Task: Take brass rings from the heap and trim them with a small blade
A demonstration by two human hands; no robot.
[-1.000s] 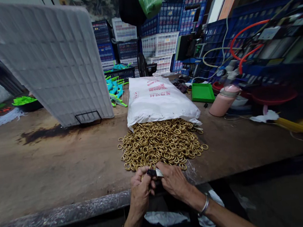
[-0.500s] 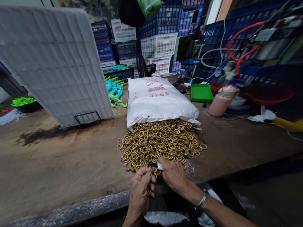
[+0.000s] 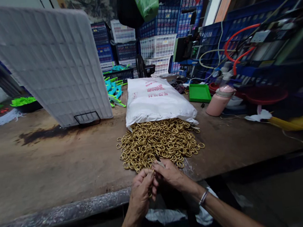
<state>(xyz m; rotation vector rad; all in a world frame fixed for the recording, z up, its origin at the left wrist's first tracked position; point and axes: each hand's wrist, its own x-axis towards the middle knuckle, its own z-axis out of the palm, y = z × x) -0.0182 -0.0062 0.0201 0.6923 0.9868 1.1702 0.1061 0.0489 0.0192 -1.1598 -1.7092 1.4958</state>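
A heap of small gold-coloured rings [image 3: 157, 141] lies on the table at the mouth of a white printed sack [image 3: 158, 103]. At the near edge of the heap, my left hand [image 3: 142, 189] is closed, its thumb and fingers pinching a gold ring [image 3: 153, 171]. Another ring shows lower, by its curled fingers. My right hand [image 3: 172, 175] is closed around a small knife-like tool [image 3: 160, 161] with a pale handle and a dark tip. That tip points up and away over the rings. Both hands are close together, and the right fingertips are partly hidden.
A tall white ribbed panel [image 3: 54, 66] stands on a black wire stand at the left. To the right are a pink bottle [image 3: 220, 101], a green tray [image 3: 199, 93] and a red basin [image 3: 265, 95]. Stacked crates [image 3: 157, 46] fill the back.
The tool in my right hand has turned from pointing left across the left fingers to pointing up and away. My hands have come closer together, and the view has shifted slightly.
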